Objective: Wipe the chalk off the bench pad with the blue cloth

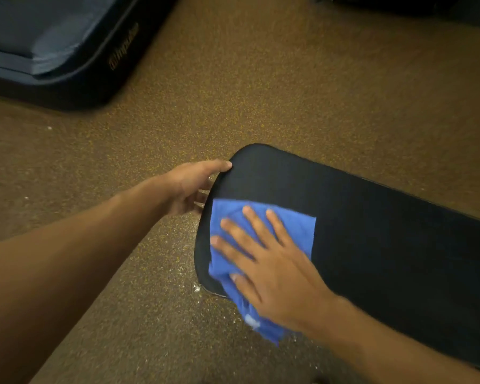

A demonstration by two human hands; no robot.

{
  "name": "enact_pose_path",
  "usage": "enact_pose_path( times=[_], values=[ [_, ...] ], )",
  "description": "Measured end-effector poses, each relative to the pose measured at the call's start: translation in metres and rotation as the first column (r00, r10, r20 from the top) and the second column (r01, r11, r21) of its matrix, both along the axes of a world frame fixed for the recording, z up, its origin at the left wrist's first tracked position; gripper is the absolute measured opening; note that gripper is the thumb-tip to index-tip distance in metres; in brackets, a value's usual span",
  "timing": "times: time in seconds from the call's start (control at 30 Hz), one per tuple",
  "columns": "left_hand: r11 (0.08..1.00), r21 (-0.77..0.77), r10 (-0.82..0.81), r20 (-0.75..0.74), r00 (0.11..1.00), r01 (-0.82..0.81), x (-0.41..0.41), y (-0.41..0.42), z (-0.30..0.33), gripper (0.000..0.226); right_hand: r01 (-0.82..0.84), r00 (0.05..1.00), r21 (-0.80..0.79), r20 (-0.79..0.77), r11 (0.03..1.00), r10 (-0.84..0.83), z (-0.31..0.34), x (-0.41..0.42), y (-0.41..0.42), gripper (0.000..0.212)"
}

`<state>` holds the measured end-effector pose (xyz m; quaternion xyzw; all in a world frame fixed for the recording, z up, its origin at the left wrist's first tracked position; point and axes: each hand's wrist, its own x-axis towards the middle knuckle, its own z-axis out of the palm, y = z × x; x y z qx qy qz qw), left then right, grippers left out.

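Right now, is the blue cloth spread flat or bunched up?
Partly spread: the blue cloth lies flat on the bench pad under the right hand, its near end bunched over the edge.

Open speckled floor (261, 87) all round rounded end of bench pad (372, 231), w/ black padded gear (53, 45) well off far-left; pad's near end taken by blue cloth (291, 228) under flat right hand (272, 270), left hand (189, 187) gripping far corner.

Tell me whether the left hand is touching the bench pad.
Touching. The head view shows the left hand gripping the rounded end of the bench pad: the thumb lies on its top edge and the fingers curl against its side.
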<state>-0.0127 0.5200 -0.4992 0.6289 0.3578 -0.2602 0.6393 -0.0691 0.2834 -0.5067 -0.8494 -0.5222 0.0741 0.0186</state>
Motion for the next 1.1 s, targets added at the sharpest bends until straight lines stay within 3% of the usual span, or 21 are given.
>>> enact_pose_path(
  times=[0.1,0.4,0.47,0.57,0.63,0.9,1.1],
  values=[
    [1.000,0.013,-0.001,-0.009,1.000,0.001,0.001,0.000,0.001,0.034,-0.053,0.998,-0.004,0.025,0.999,0.053,-0.001,-0.009,-0.022,0.063],
    [1.000,0.018,-0.006,-0.034,0.999,0.006,0.008,0.002,-0.003,0.029,0.183,0.983,0.025,0.031,0.983,-0.184,-0.005,0.027,0.045,0.059],
    [1.000,0.022,0.008,-0.053,0.999,-0.007,0.009,0.002,-0.003,0.033,0.141,0.989,0.029,0.026,0.990,-0.142,-0.005,0.021,0.049,0.060],
    [1.000,-0.010,0.016,-0.056,0.998,-0.016,0.009,-0.001,-0.001,0.048,-0.071,0.997,0.027,-0.005,0.997,0.071,-0.006,-0.003,0.031,0.060],
    [0.999,0.029,0.022,-0.037,0.999,-0.021,0.009,-0.003,0.004,0.042,-0.153,0.988,0.040,-0.025,0.987,0.154,-0.006,-0.001,0.018,0.059],
    [0.990,0.122,0.077,-0.050,0.996,-0.070,0.005,-0.008,-0.003,0.042,-0.009,0.999,0.025,0.038,1.000,0.008,-0.007,0.027,0.060,0.061],
    [0.996,0.088,0.036,-0.011,0.999,-0.034,0.003,-0.008,0.002,0.052,-0.237,0.971,0.016,0.005,0.971,0.237,-0.001,-0.004,0.003,0.059]
  ],
)
